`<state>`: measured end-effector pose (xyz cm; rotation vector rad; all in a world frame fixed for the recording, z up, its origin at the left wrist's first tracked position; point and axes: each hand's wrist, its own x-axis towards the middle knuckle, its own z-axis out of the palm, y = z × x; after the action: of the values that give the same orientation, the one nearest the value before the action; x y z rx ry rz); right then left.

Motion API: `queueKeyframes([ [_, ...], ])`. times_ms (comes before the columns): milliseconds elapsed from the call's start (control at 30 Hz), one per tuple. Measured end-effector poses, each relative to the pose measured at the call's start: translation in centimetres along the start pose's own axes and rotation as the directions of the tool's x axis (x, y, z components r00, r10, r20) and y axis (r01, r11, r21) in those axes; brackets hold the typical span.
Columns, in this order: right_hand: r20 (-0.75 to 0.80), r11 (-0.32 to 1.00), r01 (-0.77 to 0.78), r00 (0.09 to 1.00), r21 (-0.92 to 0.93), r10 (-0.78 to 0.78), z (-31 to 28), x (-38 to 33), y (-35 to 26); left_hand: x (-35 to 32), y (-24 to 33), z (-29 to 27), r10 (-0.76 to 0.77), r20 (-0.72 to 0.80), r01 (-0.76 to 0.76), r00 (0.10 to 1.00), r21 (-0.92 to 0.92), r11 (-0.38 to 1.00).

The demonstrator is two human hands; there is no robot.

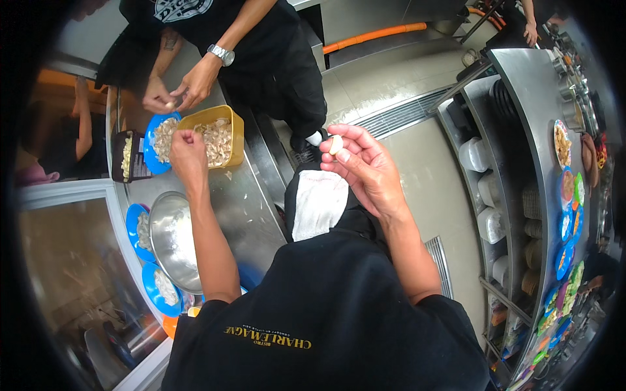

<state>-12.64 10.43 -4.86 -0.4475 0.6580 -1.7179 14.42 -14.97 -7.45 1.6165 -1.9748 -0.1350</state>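
Observation:
My right hand [362,166] is raised over the floor, pinching a small pale garlic clove [336,144] between thumb and fingertips. My left hand [187,151] reaches out in a closed fist over the steel counter, just at the rim of a yellow tub [236,133] full of pale garlic skins; whether anything is in the fist is hidden. A blue plate [151,151] with more peelings sits left of the tub. Across the counter, another person's two hands [179,90] hold a small clove.
A large steel bowl [171,238] stands on the steel counter [251,205], with blue plates [137,228] of pale pieces around it. A black tray [127,156] lies at the far left. On the right, steel shelves [521,98] carry containers and coloured plates.

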Motion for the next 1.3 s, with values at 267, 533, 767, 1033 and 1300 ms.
queueKeyframes([
  [267, -0.049, 0.958, 0.084, 0.994, -0.275, -0.101, 0.1, 0.1, -0.1, -0.4, -1.1, 0.8, 0.037, -0.024, -0.039, 0.999, -0.104, 0.994],
  [533, -0.025, 0.618, 0.256, 0.913, -0.743, -0.408, 2.5, 0.0, 0.2, -9.4, 16.8, -5.3, 0.377, 0.569, 0.323, 0.731, -0.775, 0.544],
  [767, 0.125, 0.422, 0.374, 0.851, -0.826, -0.509, 2.6, -0.3, -0.1, -10.3, 17.9, -4.9, 0.390, 0.539, 0.306, 0.746, -0.798, 0.518],
  [1033, -0.015, 0.637, 0.248, 0.926, -0.730, -0.378, 2.8, -0.6, -0.6, -10.6, 18.4, -5.2, 0.312, 0.498, 0.307, 0.809, -0.811, 0.499],
  [1300, -0.021, 0.609, 0.243, 0.919, -0.755, -0.393, 2.9, -0.6, -0.4, -10.5, 18.8, -5.3, 0.315, 0.468, 0.274, 0.826, -0.821, 0.501],
])
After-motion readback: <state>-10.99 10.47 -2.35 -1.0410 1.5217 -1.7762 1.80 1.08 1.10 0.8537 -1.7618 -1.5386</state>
